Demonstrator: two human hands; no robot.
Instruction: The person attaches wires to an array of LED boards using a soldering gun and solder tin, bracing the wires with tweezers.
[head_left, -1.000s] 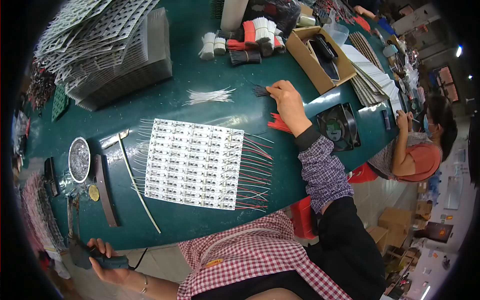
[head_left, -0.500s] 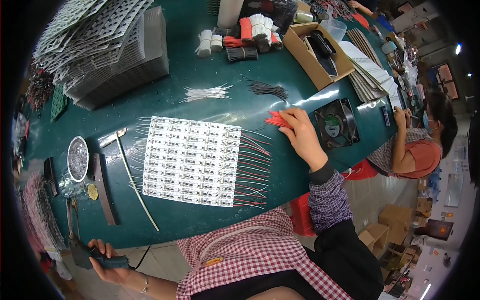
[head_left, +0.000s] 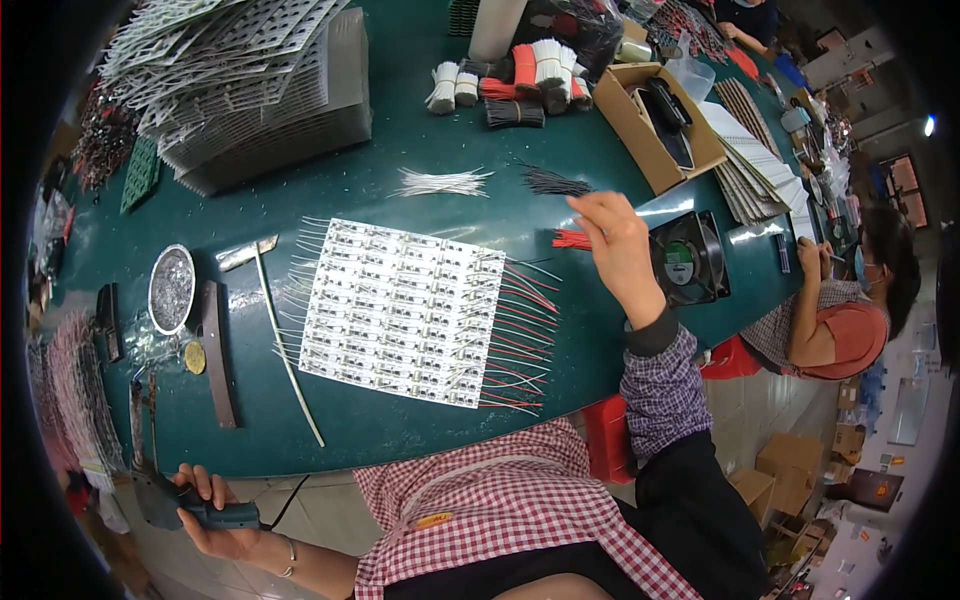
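Note:
My left hand [head_left: 218, 512] is wrapped round the handle of a dark soldering gun [head_left: 158, 498], its thin tip pointing up past the table's near edge. My right hand [head_left: 622, 255] has thumb and fingers pinched together beside the right end of a loose pile of black wires [head_left: 553, 180]; whatever is between the fingertips is too small to make out. Just under that hand lies a bunch of red wires [head_left: 571, 239]. White wires [head_left: 445, 183] form another pile to the left. In front lies a white circuit board panel [head_left: 400, 315] with red, white and dark wires along its right edge.
A black fan [head_left: 690, 258] stands right of my right hand, with an open cardboard box [head_left: 650, 150] behind it. Stacked panels [head_left: 270, 110] fill the back left. A round tin [head_left: 172, 290] and a brown strip [head_left: 217, 355] lie left. A co-worker [head_left: 835, 310] sits at right.
My right hand has let go of the red wires and shifted slightly away from me, toward the black ones. My left hand still holds the soldering gun. The whole view has shifted a little.

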